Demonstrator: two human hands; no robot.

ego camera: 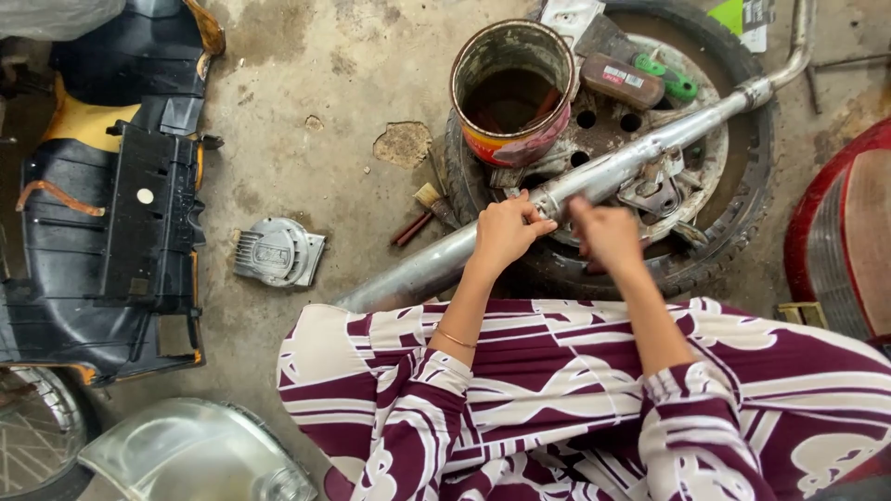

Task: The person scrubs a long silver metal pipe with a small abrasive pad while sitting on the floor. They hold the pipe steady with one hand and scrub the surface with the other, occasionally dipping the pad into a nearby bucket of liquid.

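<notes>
Looking down, I see a rusty paint can standing on a tyre-and-wheel that lies flat on the concrete floor; inside the can is dark liquid — I cannot tell what kind. A brown block and a green-handled tool rest on the wheel just beside the can. A long silver exhaust pipe lies slantwise across the wheel, its lower end reaching the floor near my lap. My left hand wraps the pipe, fingers curled over its top, gripping it. My right hand sits just beside it, blurred — its fingers are bunched at the pipe's underside, but I cannot tell whether they hold anything. A small paintbrush lies on the floor near my left hand.
</notes>
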